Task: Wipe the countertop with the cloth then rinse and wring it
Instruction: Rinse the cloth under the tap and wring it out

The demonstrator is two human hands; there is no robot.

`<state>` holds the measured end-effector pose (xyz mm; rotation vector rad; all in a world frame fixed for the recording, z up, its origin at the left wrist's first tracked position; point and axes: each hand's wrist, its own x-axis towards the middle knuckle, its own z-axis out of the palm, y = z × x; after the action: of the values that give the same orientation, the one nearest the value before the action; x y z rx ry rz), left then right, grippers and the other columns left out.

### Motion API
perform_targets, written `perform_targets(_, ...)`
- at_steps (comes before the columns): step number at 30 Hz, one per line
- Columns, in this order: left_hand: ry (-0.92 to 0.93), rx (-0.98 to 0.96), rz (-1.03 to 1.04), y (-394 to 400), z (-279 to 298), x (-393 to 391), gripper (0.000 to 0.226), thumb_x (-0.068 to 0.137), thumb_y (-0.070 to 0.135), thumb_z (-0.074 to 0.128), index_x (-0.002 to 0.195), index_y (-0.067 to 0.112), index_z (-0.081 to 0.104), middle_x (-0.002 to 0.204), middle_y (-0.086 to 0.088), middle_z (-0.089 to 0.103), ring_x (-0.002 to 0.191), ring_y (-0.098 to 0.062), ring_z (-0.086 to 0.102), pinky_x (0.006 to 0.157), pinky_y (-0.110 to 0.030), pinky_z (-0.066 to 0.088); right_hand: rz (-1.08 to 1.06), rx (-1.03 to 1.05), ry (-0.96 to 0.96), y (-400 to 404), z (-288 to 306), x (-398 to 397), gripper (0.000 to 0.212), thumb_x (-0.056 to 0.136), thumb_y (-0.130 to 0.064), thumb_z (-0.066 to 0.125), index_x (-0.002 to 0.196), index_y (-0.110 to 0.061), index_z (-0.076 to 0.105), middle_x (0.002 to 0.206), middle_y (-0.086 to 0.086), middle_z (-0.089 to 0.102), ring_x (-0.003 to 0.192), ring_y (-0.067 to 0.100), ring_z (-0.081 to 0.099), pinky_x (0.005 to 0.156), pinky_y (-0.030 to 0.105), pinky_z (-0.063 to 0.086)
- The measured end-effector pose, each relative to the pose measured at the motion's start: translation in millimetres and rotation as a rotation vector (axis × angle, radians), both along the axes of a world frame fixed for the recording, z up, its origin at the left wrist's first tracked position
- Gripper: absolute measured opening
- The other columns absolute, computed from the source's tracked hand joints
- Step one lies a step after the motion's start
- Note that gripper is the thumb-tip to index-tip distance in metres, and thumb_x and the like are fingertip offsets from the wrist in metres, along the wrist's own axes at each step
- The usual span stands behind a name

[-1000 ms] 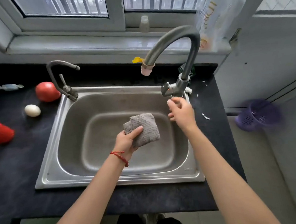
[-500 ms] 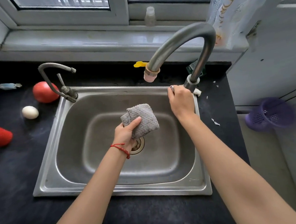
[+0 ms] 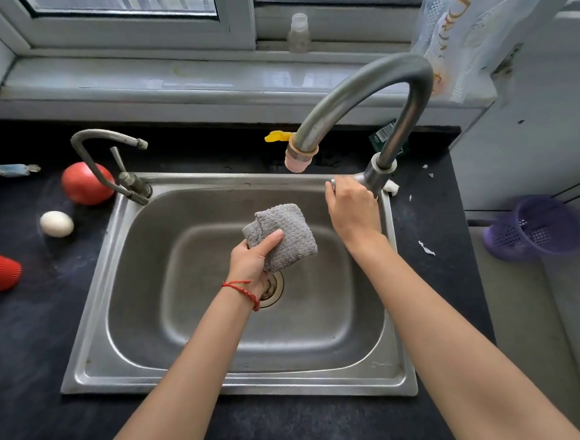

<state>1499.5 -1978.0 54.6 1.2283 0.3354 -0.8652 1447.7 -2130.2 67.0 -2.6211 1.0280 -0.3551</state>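
The grey waffle-weave cloth (image 3: 284, 235), folded into a pad, is held above the sink basin (image 3: 323, 320), below and slightly left of the pink-tipped faucet spout (image 3: 299, 157). The left hand (image 3: 255, 261) pinches its lower left edge, thumb on top, fingers beneath. The cloth appears soft, limp and light; expect added weight and sag once wet, so grip both ends for wringing. The right hand (image 3: 351, 208) is closed around the faucet handle. No water is visible. The black countertop (image 3: 25, 334) surrounds the sink.
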Motion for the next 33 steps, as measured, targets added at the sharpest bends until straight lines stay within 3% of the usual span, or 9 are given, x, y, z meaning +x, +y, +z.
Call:
perform_targets(5, -0.002, 0.004, -0.013, -3.0, -1.4, 0.1, 0.012, 0.081, 0.000, 0.063, 0.085, 0.011, 0.061, 0.085, -0.006, 0.066, 0.062, -0.009, 0.068, 0.054, -0.023, 0.059, 0.009, -0.005, -0.018, 1.0, 1.6, 0.0, 0.034, 0.098, -0.021, 0.036, 0.100, 0.005, 0.057, 0.104, 0.025, 0.063, 0.089, 0.043, 0.061, 0.069, 0.043, 0.047)
perform_targets(18, -0.017, -0.007, -0.021, -8.7, -5.3, 5.8, 0.012, 0.080, 0.002, 0.064, 0.087, 0.012, 0.062, 0.086, -0.005, 0.066, 0.070, -0.014, 0.067, 0.061, -0.028, 0.059, 0.055, 0.004, -0.010, -1.6, -5.0, -1.3, 0.034, 0.097, -0.025, 0.039, 0.106, 0.003, 0.056, 0.103, 0.024, 0.062, 0.089, 0.042, 0.061, 0.068, 0.042, 0.046)
perform_targets(22, -0.022, 0.000, -0.023, -9.1, -6.6, 6.6, 0.014, 0.080, 0.003, 0.065, 0.091, 0.010, 0.061, 0.089, -0.007, 0.066, 0.077, -0.018, 0.065, 0.064, -0.029, 0.058, -0.071, 0.234, -0.222, 3.3, -3.2, -7.0, 0.038, 0.092, -0.027, 0.051, 0.121, -0.002, 0.051, 0.096, 0.016, 0.067, 0.093, 0.032, 0.060, 0.080, 0.042, 0.045)
perform_targets(25, -0.053, 0.019, -0.038, -8.0, -8.5, 7.8, 0.012, 0.080, 0.006, 0.065, 0.090, 0.012, 0.061, 0.090, -0.006, 0.066, 0.081, -0.019, 0.065, 0.064, -0.031, 0.059, -0.262, 0.351, -0.456, 27.7, -5.5, -19.7, 0.023, 0.089, -0.027, 0.053, 0.105, -0.010, 0.054, 0.075, 0.005, 0.061, 0.074, 0.023, 0.057, 0.072, 0.039, 0.047)
perform_targets(27, -0.076, 0.011, -0.040, -7.7, -10.4, 8.3, 0.009, 0.083, 0.008, 0.063, 0.089, 0.013, 0.061, 0.090, -0.006, 0.066, 0.081, -0.020, 0.065, 0.063, -0.031, 0.059, -0.209, 0.456, -0.422, 48.6, -12.9, -21.4, 0.019, 0.090, -0.030, 0.050, 0.099, -0.013, 0.055, 0.086, 0.004, 0.059, 0.079, 0.020, 0.056, 0.077, 0.040, 0.048)
perform_targets(30, -0.133, 0.037, -0.068, -5.3, -13.3, 8.5, 0.005, 0.087, 0.015, 0.058, 0.091, 0.015, 0.061, 0.090, -0.008, 0.066, 0.079, -0.019, 0.065, 0.058, -0.027, 0.060, -0.010, 0.691, -0.238, 73.9, -25.7, -12.4, 0.045, 0.087, -0.046, 0.050, 0.121, -0.016, 0.050, 0.116, 0.005, 0.049, 0.108, 0.019, 0.051, 0.093, 0.036, 0.042)
perform_targets(33, -0.211, 0.096, -0.132, -1.0, -16.0, 9.0, 0.016, 0.093, 0.021, 0.049, 0.085, 0.013, 0.060, 0.080, -0.008, 0.065, 0.060, -0.006, 0.066, 0.046, -0.022, 0.055, -0.032, 0.831, -0.139, 79.9, -32.1, -1.3, 0.066, 0.077, -0.063, 0.052, 0.125, -0.019, 0.042, 0.123, 0.005, 0.046, 0.115, 0.021, 0.049, 0.096, 0.038, 0.042)
